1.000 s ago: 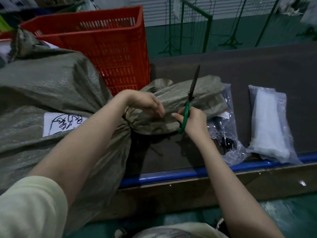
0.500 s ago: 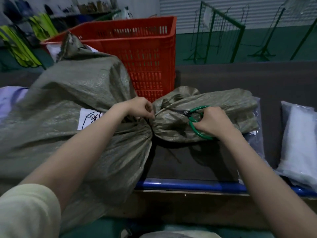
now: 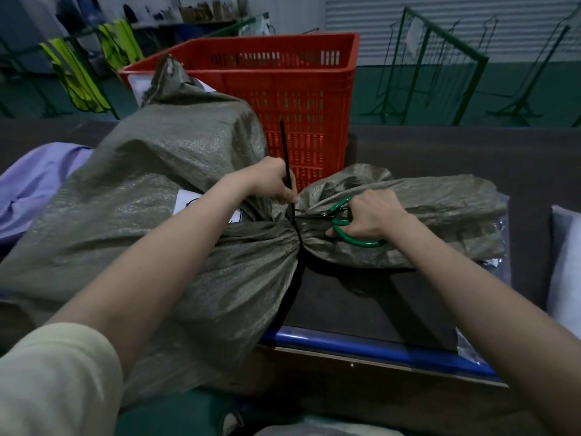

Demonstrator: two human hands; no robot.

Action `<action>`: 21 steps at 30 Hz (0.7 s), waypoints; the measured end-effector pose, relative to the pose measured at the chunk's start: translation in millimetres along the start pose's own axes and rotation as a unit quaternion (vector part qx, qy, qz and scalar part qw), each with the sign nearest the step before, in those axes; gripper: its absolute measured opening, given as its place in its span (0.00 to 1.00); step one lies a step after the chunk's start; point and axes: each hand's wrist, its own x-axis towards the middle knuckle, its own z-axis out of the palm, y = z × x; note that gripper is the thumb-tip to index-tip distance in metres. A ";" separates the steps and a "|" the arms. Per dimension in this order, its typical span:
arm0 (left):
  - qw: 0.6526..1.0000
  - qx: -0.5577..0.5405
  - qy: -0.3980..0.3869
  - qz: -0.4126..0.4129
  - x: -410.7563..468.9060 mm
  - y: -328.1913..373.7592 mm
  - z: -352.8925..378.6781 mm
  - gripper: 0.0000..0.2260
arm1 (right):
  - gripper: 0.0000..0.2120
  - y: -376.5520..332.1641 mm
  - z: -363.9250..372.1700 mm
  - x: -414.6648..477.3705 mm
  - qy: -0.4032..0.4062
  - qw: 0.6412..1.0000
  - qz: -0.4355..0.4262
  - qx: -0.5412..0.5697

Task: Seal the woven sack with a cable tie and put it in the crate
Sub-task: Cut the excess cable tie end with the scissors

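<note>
Left hand (image 3: pixel 276 184): I have it closed on the cable tie (image 3: pixel 287 171) tail, held upright.
Right hand (image 3: pixel 371 217): I have it closed through the green scissors (image 3: pixel 342 223) handles.
Change: a second ago the blades pointed up, clear of the sack; now they lie level at the tie, between my hands.
Woven sack (image 3: pixel 176 196): under my left forearm, neck cinched.
Crate (image 3: pixel 292 89): beyond both hands.
Meaning: sealing looks done; trimming next.

Your left hand (image 3: pixel 276 184) pinches the thin black cable tie (image 3: pixel 286 158) upright at the grey-green woven sack's (image 3: pixel 176 171) cinched neck; your right hand (image 3: pixel 374 217) grips green-handled scissors (image 3: pixel 342 221) against it.
</note>
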 end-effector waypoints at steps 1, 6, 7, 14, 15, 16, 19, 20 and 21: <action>1.000 -0.004 -0.002 0.005 -0.7 1.0 0.0 0.02 | 0.33 -1.7 1.3 1.8 0.000 1.000 -0.003 0.001; 1.000 0.002 0.000 0.021 -1.0 6.0 3.8 0.03 | 0.38 -9.6 5.0 9.4 0.005 1.000 -0.018 -0.004; 1.000 0.005 0.000 0.023 -1.8 7.6 3.6 0.04 | 0.37 -10.1 5.7 10.2 0.004 1.000 -0.019 -0.001; 1.000 -0.021 0.013 0.016 -3.1 5.8 5.5 0.02 | 0.37 -13.8 8.0 8.9 0.008 0.999 -0.039 -0.010; 0.999 -0.026 0.016 0.015 -3.2 5.9 6.3 0.01 | 0.38 -13.8 6.8 9.3 0.006 0.999 -0.037 -0.015; 0.999 -0.027 0.019 0.013 -3.8 6.5 6.9 0.01 | 0.39 -13.8 5.4 9.8 0.001 0.999 -0.032 -0.018; 0.999 -0.032 0.030 0.009 -6.4 9.0 7.2 0.02 | 0.40 -14.3 3.4 11.5 -0.013 0.999 -0.022 -0.022; 0.999 -0.033 0.033 0.007 -7.2 9.6 7.2 0.02 | 0.40 -14.6 3.8 11.6 -0.017 0.999 -0.020 -0.022; 0.999 -0.033 0.034 0.005 -7.7 10.1 7.4 0.02 | 0.39 -15.2 5.1 11.1 -0.020 0.999 -0.018 -0.018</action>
